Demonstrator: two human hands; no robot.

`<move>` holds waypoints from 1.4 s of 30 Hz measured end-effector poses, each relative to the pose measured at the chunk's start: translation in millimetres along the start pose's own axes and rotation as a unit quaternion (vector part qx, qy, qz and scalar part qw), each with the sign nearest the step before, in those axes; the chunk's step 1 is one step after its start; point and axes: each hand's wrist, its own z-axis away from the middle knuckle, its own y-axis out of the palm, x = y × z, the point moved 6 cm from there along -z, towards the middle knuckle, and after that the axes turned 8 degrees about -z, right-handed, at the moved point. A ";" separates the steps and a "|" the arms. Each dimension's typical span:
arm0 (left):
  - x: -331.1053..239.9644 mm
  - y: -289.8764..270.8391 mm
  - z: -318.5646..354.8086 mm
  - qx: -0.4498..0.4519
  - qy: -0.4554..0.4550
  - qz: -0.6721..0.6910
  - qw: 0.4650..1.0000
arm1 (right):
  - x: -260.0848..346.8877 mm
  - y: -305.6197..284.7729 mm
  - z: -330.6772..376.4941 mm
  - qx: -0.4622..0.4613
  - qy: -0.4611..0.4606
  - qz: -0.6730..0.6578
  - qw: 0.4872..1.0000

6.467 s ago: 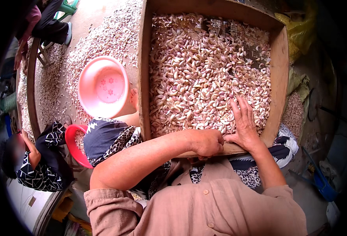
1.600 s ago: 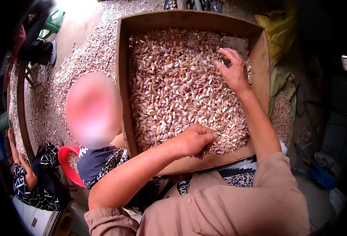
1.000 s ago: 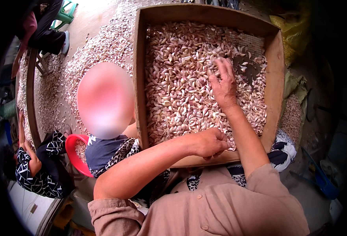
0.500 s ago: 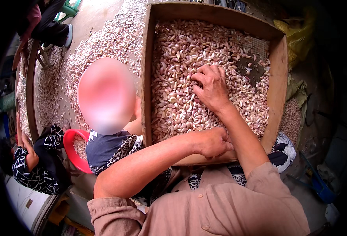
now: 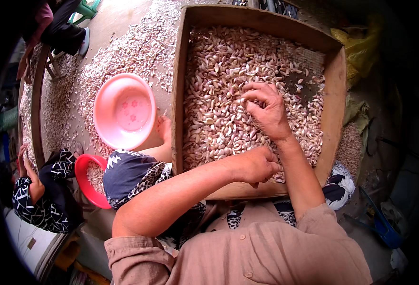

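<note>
A deep wooden tray (image 5: 335, 114) with a mesh bottom stands before me, spread with pinkish-white garlic cloves (image 5: 219, 104). Over the middle of the cloves is my right hand (image 5: 268, 109), its fingers bent and the thumb close under the forefinger. Whatever lies between those fingertips is too small to make out. My left hand (image 5: 259, 165) is at the tray's near side, beside my right forearm. Its fingers are curled together, and their inner side is hidden. Bare mesh (image 5: 309, 59) shows at the tray's far right.
A pink basin (image 5: 126, 111) stands left of the tray, a red basin (image 5: 91, 180) of garlic pieces nearer me. Cloves (image 5: 124, 52) cover the floor beyond. Another person's patterned sleeve (image 5: 33, 204) is at left. A yellow bag (image 5: 361, 52) and a blue dustpan-like thing (image 5: 385, 228) lie right.
My right hand has drawn slightly right and toward me, its fingers less sunk among the cloves. My left hand has moved a little up from the near rim.
</note>
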 end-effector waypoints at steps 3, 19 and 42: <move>-4.2 -4.8 -0.5 -0.023 -0.001 0.039 0.999 | -16.2 -16.0 2.5 0.015 0.104 -0.128 0.986; 11.2 -28.1 -11.0 -0.192 0.000 0.284 0.940 | -26.7 -59.8 48.0 -0.052 0.272 -0.362 0.890; -4.5 11.6 -2.7 0.038 -0.004 0.064 0.997 | -50.9 -17.1 36.3 -0.115 0.079 0.178 0.974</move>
